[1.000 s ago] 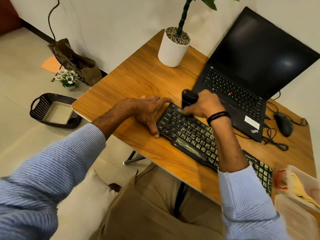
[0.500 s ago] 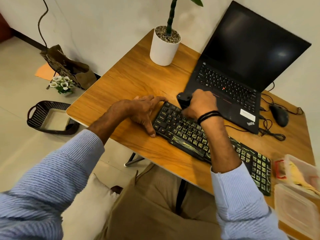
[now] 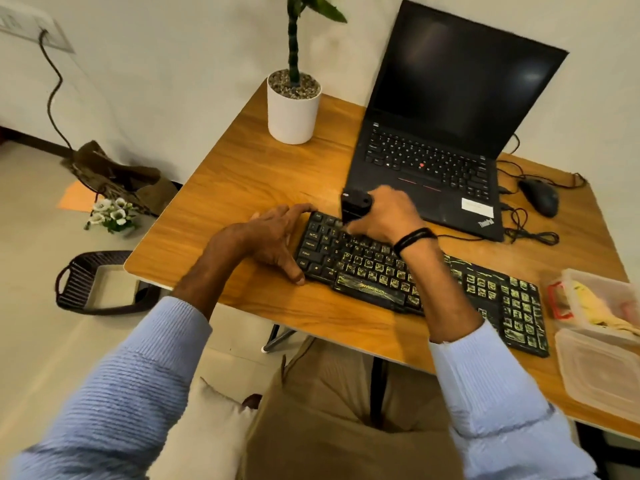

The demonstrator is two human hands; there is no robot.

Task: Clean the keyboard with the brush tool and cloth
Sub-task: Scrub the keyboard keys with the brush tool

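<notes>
Black and streaked with yellowish grime, the keyboard (image 3: 370,289) lies at a slant on the wooden table (image 3: 242,174), in front of an open laptop (image 3: 433,157) whose screen is dark. The person's right hand (image 3: 384,218) is curled round a stubby black brush tool (image 3: 355,204), holding it upright over the top rows of keys at the keyboard's left end. The lower end of the tool is down at the keys, but the fingers hide whether the bristles touch them. A dark band sits on that wrist.

The left hand (image 3: 273,237) lies flat with its fingers spread and fairly straight, gripping nothing. It rests on the table against the keyboard's left end, with the thumb at the near corner and the forefinger reaching along the far corner.

A white pot (image 3: 293,112) with a green stem stands at the back of the table, left of the laptop. A black mouse (image 3: 540,197) and its looped cable lie to the laptop's right. At the right edge of the table sits a clear plastic box (image 3: 588,289) with something yellow inside; whether that is the cloth I cannot tell. A dark basket (image 3: 74,282) sits on the floor to the left.
</notes>
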